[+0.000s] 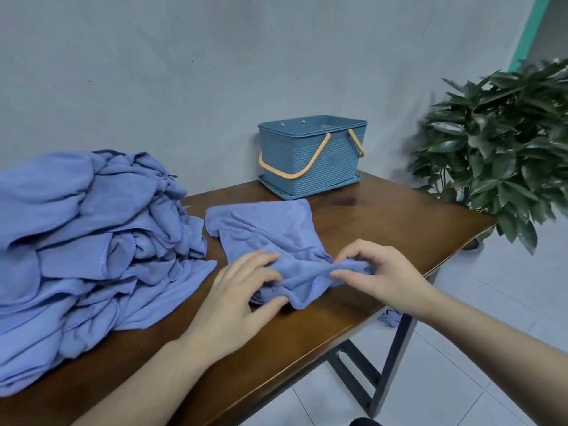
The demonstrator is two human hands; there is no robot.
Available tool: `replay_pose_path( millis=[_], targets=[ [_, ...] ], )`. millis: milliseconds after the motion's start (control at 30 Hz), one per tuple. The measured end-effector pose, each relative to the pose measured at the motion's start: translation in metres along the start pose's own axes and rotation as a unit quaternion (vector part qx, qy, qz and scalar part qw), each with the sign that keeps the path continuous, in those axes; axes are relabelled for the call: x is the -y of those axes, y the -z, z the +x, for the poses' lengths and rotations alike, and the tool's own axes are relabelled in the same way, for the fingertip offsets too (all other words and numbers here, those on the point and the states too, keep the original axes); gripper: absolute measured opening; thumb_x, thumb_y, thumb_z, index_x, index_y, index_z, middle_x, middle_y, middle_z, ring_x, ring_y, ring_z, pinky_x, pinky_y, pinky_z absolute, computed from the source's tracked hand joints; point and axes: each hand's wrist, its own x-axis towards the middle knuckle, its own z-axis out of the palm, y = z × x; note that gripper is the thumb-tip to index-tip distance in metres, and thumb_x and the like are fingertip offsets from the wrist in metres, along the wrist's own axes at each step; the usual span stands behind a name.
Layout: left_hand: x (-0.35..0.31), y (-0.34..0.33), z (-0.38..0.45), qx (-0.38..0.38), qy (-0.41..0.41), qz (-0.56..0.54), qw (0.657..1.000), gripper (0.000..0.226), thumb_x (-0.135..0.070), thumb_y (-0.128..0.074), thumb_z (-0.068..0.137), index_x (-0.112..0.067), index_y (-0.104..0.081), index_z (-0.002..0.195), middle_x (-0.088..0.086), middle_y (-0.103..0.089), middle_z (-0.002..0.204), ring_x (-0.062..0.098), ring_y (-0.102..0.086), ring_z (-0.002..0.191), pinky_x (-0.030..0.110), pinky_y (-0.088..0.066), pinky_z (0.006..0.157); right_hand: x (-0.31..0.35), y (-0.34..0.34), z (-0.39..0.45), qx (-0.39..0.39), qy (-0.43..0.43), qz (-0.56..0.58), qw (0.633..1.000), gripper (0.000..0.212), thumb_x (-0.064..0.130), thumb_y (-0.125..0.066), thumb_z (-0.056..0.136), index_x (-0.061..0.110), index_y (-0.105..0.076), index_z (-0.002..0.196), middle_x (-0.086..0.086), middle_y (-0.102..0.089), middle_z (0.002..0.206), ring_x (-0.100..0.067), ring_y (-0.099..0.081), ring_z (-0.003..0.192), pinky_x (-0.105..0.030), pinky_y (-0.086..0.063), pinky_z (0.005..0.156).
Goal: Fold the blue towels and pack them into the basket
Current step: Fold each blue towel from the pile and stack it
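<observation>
Both hands (pixel 310 281) pinching blue towel (pixel 264 229), fingers curled

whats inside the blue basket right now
No towels show in the basket. Only the upper part of its far inner wall, with two small studs, is visible through the open top. The near wall hides the bottom, so anything lying low cannot be seen.

soft cloth towel (pixel 261 229), glossy wood table (pixel 384 222)

No readable text or labels, seemingly.
</observation>
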Motion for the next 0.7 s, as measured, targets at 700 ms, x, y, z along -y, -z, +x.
replay_pose_path(
  millis=[700],
  targets=[
    [-0.063,0.023,0.033,-0.149,0.303,-0.44,0.832,0.018,-0.037,-0.059,0.091,-0.02,-0.051,0.093,0.023,-0.064,0.088,0.031,-0.063,0.081,0.043,-0.051,0.071,0.032,-0.04,0.019,0.071,-0.05,0.134,0.987,0.028,0.03,-0.08,0.081,0.012,-0.061,0.088,-0.009,-0.069,0.089,-0.014,-0.062,0.087,-0.046,-0.051,0.09]
  ],
)
